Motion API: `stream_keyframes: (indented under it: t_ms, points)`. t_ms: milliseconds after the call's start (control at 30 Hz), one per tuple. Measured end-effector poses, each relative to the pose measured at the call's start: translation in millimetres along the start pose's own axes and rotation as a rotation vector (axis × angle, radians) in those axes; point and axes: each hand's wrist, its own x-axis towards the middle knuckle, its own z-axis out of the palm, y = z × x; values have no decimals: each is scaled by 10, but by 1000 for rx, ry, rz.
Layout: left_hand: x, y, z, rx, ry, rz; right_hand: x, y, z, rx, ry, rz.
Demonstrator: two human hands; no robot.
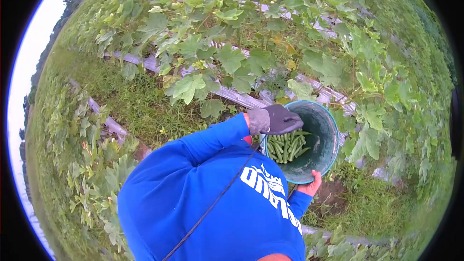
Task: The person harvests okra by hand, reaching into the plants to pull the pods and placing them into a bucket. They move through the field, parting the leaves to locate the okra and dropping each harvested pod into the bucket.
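A teal bucket is tilted, its open mouth facing up toward me. Several green okra pods lie inside, gathered against its left side. My left hand, in a dark glove with a grey knit cuff, is over the upper left rim and above the pods. Its fingers are closed, and what they hold, if anything, is hidden. My bare right hand grips the bucket at its lower rim, with the fingers partly hidden behind the wall.
Leafy plants rise beyond the bucket and on both sides. Strips of silvery plastic sheeting run along the ground between grass. A dark cord crosses my blue shirt.
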Motion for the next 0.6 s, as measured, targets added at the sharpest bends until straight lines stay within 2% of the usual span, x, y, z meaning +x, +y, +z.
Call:
stream_keyframes:
  t_ms: [100, 167, 267, 300, 333, 400, 467, 600]
  points:
    - [54, 65, 32, 89, -48, -5, -14, -45, -105, 1, -24, 7]
    - [35, 167, -31, -134, -118, -196, 14, -41, -128, -11, 27, 44]
    - [-54, -14, 72, -98, 21, -198, 33, -28, -78, -2, 1, 92]
    - [-99, -30, 95, -116, 137, -137, 51, -34, -75, -5, -2, 124]
    - [-146, -37, 114, -109, 142, -139, 52, -33, -105, -3, -9, 127]
    - [-180, -100, 53, 99, 263, 67, 116, 19, -43, -3, -12, 149]
    - [-188, -160, -35, 73, 255, 27, 146, 53, 81, -15, -20, 163]
    - [-115, -399, -147, -138, 83, -225, 232, 114, 279, -61, -59, 167]
